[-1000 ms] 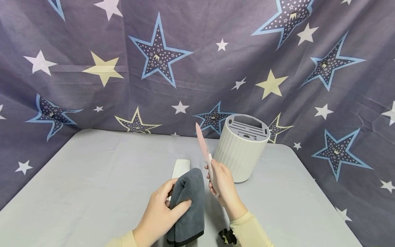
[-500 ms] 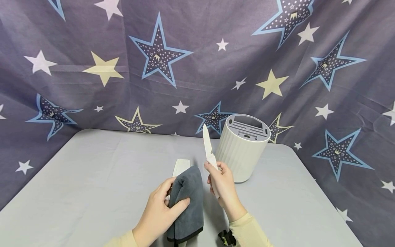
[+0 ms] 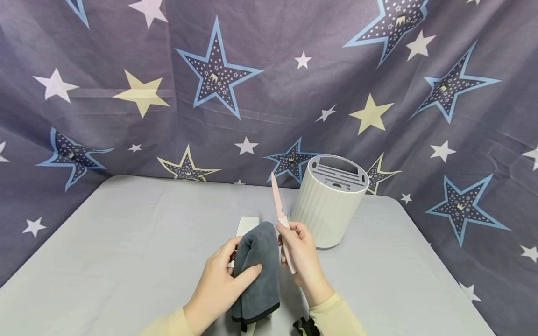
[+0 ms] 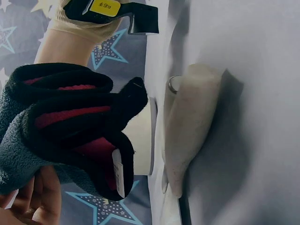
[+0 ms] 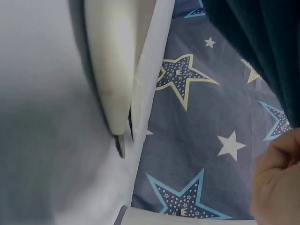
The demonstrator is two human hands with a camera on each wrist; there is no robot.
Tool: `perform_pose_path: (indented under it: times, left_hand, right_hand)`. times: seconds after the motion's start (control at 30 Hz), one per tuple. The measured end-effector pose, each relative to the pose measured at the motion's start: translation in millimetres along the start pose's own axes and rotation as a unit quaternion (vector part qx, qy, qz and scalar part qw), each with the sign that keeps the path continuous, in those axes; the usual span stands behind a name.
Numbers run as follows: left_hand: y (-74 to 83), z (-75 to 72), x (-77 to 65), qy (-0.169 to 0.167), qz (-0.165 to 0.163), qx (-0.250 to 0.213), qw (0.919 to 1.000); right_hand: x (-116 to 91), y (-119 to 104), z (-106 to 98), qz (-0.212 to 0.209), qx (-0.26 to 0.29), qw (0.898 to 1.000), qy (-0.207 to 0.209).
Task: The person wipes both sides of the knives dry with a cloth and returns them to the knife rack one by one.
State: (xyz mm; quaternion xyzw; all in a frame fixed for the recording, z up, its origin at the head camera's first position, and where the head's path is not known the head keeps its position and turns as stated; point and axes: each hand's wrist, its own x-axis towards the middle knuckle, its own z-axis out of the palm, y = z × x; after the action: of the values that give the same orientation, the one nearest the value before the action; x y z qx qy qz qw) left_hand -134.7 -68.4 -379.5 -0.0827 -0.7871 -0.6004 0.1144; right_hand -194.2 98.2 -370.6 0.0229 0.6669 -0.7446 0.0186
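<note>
In the head view my left hand (image 3: pixel 224 280) grips a folded grey towel (image 3: pixel 262 275) with black edging, its thumb across the front. The left wrist view shows the towel's layered edge (image 4: pixel 75 101), with red inside the folds. My right hand (image 3: pixel 303 254) holds a knife (image 3: pixel 277 198) by its white handle, to the right of the towel. The blade points up and slightly left, looks pinkish, and is apart from the cloth. Behind the towel lies a flat white piece (image 3: pixel 248 225), partly hidden. A cream handle (image 4: pixel 194 126) lies on the table in the left wrist view.
A white ribbed knife block (image 3: pixel 329 210) with a slotted grey top stands just behind my right hand. The grey-white table (image 3: pixel 126 252) ends at a star-patterned curtain (image 3: pixel 269 116). In the right wrist view a cream handle (image 5: pixel 110 70) with a short dark blade end lies on the table.
My right hand has turned the knife: its broad face showed half a second ago, and it looks narrower now. The towel has shifted slightly right and up with my left hand.
</note>
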Motion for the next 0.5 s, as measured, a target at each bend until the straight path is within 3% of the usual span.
perform_pose_path:
  times: [0.2,0.5]
  left_hand:
    - [1.7,0.0,4.0,0.006,0.024,0.013,0.9996]
    - [3.6,-3.1,16.8,0.025,0.022,0.059,0.9977]
  right_hand:
    - [-4,-1,4,0.004,0.014,1.0,-0.003]
    - [-9,-1,8,0.007,0.039,0.999,-0.002]
